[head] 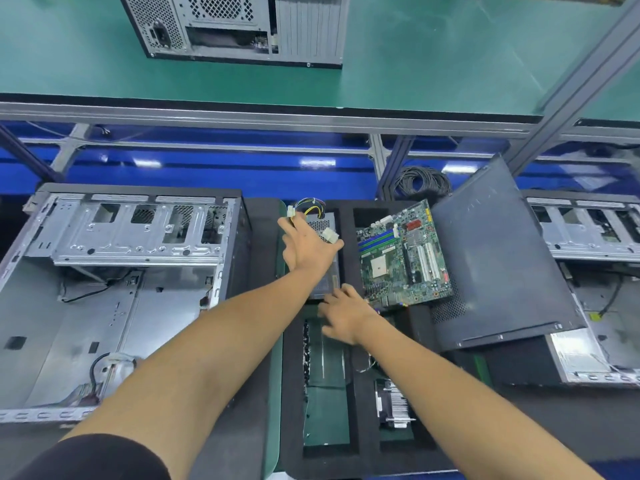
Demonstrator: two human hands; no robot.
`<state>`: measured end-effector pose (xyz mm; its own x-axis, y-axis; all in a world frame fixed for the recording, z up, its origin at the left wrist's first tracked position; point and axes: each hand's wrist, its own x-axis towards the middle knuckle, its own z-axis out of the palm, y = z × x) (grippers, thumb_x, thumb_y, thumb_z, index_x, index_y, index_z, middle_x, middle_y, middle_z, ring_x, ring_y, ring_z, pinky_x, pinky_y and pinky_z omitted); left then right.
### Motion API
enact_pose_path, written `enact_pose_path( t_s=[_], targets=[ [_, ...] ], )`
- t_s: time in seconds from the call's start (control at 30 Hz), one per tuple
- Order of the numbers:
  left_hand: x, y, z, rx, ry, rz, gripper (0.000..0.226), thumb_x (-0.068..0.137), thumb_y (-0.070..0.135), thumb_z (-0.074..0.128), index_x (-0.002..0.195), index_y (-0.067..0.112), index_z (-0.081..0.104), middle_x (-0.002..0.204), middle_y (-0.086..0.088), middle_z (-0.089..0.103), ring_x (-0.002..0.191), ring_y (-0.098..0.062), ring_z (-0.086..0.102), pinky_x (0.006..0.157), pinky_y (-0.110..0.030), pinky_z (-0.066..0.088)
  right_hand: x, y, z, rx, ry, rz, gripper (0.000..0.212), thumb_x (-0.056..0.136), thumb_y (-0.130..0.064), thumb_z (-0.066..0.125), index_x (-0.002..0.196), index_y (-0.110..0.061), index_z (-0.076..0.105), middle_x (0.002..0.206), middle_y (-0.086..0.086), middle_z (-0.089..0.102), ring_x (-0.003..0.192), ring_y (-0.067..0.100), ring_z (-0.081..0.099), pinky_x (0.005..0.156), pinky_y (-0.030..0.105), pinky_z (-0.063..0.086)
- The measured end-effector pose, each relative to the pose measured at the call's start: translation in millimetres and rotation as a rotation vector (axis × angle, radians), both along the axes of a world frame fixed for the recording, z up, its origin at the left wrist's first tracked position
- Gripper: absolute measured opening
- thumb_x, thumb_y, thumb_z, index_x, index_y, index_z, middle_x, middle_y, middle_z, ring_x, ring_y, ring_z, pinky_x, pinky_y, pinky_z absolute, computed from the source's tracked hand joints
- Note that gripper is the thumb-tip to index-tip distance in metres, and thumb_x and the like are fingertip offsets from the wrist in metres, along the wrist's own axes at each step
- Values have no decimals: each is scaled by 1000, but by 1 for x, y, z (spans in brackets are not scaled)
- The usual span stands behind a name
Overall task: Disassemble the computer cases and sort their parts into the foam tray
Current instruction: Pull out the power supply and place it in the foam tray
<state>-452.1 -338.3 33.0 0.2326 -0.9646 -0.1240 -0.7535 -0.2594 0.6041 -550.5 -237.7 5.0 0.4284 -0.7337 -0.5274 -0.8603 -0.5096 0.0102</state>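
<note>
My left hand (pixel 308 245) grips the PSU (pixel 323 258) cables, long axis pointing away; right hand (pixel 343 315), fingers spread, touches its near end

The foam tray (pixel 291 375) lies between two opened cases (pixel 114 289) (pixel 595 271), with the motherboard (pixel 403 252) in it.

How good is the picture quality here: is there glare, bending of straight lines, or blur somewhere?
Head view: bright patches of lamp glare sit on the glossy blue surface behind the foam tray; the wide lens bows the green bench edge and tilts the frame post; the motherboard is sharp, while the right hand looks slightly smeared; lighting is even, with soft shadows.
</note>
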Motion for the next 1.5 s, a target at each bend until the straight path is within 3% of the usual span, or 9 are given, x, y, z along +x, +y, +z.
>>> enact_pose_path(
  t_s=[0.13, 0.43, 0.6, 0.77, 0.97, 1.03, 1.17, 1.33, 1.5],
  targets=[
    [-7, 5, -6, 41, -46, -21, 94, 64, 58, 87, 132, 16, 36, 132, -6, 28, 105, -25, 53, 66, -35, 43, 7, 12, -19, 74, 167, -47, 52, 106, -40, 34, 148, -10, 38, 150, 13, 42, 140, 30, 35, 122, 48, 9],
    [-16, 19, -20, 91, -106, -72, 108, 65, 58, 90, 145, 15, 31, 146, -10, 22, 122, -30, 45, 78, -40, 58, -5, 22, -32, 53, 5, -33, 51, 102, -33, 41, 149, -12, 38, 149, 12, 38, 139, 31, 32, 121, 48, 9],
    [-23, 43, -30, 118, -189, -126, 103, 72, 58, 86, 145, 11, 30, 157, -12, 13, 131, -31, 33, 87, -39, 57, -17, 12, -14, 61, -156, -85, 56, 99, -38, 47, 145, -6, 43, 149, 15, 40, 136, 31, 33, 111, 48, 32],
    [-18, 48, -16, 107, -125, -133, 92, 79, 65, 76, 146, 17, 35, 149, -12, 22, 131, -31, 31, 93, -40, 56, -28, 11, 2, -27, -322, -140, 56, 92, -32, 54, 143, -9, 45, 140, 11, 48, 123, 29, 45, 93, 45, 44],
    [32, 35, 30, -92, -422, -474, 52, 84, 9, 75, 130, 24, 59, 149, -11, 30, 129, -32, 41, 96, -35, 49, -17, 8, 24, -236, -479, -159, 15, 90, -25, 53, 102, -15, 53, 103, 2, 52, 95, 19, 41, 83, 41, 45],
    [55, 31, 51, -77, -441, -574, 55, 88, 4, 67, 134, 32, 58, 150, -10, 35, 128, -33, 48, 93, -40, 48, -7, 8, 34, -214, -528, -215, 8, 91, -25, 50, 98, -24, 47, 100, 2, 52, 95, 23, 47, 75, 39, 43],
    [114, 32, 90, -26, -548, -814, 53, 97, 10, 58, 135, 46, 62, 162, -1, 38, 143, -26, 40, 113, -41, 39, 28, 9, 51, -144, -662, -359, 10, 94, -32, 46, 103, -34, 51, 96, -7, 60, 85, 19, 60, 69, 35, 45],
    [184, 58, 112, -100, -345, -714, 31, 98, 22, 63, 125, 35, 71, 130, 2, 64, 126, -23, 52, 107, -39, 41, 76, 19, 63, 57, -898, -485, 20, 89, -30, 40, 100, -38, 55, 82, -13, 73, 64, 5, 70, 74, 33, 55],
    [252, 109, 93, -241, -89, -599, 12, 98, 26, 66, 109, 27, 72, 113, 5, 62, 115, -17, 46, 99, -33, 38, 102, 29, 39, 24, -738, -550, 14, 97, -12, 45, 107, -16, 54, 102, 8, 64, 87, 27, 62, 81, 43, 51]
  ],
)
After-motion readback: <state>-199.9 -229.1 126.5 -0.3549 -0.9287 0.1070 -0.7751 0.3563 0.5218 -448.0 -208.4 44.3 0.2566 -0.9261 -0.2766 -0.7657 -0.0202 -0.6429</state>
